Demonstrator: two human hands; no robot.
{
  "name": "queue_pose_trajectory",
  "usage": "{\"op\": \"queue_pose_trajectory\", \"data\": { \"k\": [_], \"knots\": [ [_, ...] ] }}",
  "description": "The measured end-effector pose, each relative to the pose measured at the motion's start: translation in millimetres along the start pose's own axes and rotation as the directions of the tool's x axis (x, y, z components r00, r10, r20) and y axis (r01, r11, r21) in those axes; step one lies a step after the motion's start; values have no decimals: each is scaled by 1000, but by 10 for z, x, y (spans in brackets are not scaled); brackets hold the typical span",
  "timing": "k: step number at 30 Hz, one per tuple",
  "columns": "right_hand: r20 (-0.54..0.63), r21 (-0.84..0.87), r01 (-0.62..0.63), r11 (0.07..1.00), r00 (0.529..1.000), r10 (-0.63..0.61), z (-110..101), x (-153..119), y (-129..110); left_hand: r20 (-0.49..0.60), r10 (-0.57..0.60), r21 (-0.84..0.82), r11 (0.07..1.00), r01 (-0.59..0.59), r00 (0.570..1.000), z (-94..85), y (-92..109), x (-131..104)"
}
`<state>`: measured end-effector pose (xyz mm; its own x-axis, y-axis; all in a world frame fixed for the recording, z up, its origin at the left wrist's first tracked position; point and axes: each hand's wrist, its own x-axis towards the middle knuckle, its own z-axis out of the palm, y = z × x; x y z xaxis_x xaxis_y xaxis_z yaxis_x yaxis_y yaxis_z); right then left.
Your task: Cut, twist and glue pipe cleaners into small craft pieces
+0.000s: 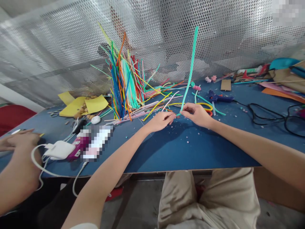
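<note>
Green stem (192, 63) is pinched low by left hand (162, 121) and right hand (197, 115), left of glue gun (221, 97). Short end bent, rest left unfolded.

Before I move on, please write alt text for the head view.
The person's left hand and right hand pinch a bent green pipe cleaner, its long end rising above a blue table. Behind, leftward, stands a multicoloured bundle of pipe cleaners; a blue glue gun lies to the right.
</note>
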<state>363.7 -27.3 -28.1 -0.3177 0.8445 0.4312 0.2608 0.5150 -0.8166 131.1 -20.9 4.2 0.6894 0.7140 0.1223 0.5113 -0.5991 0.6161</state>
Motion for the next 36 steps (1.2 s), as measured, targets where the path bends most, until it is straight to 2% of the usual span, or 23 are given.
{"op": "queue_pose_trajectory", "data": {
  "k": [4,11,15,20,23,26,31,36],
  "knots": [
    [35,4,11,1000,999,-11,11,-14,-28,7,-19,-28,999,19,1000,7,2,4],
    [21,-235,61,970,998,-58,15,-24,-85,-59,-2,-15,1000,1,998,29,33,11],
    [17,-252,68,965,998,-66,6,-19,-101,-100,-24,-20,1000,22,995,21,37,-1],
    [152,-305,236,923,969,-198,-128,25,-37,-165,-51,-20,999,48,985,4,4,-6],
    [174,-357,352,865,935,-308,-182,47,36,-186,-53,-3,999,54,981,8,-6,-3],
    [162,-369,404,837,915,-370,-179,51,86,-209,-45,1,999,46,977,17,9,-8],
    [80,-343,381,859,923,-377,-169,38,47,-284,11,71,997,10,959,34,35,-24],
    [60,-252,255,934,967,-248,-184,30,-72,-368,144,233,971,-58,919,80,17,-22]
  ]
}}
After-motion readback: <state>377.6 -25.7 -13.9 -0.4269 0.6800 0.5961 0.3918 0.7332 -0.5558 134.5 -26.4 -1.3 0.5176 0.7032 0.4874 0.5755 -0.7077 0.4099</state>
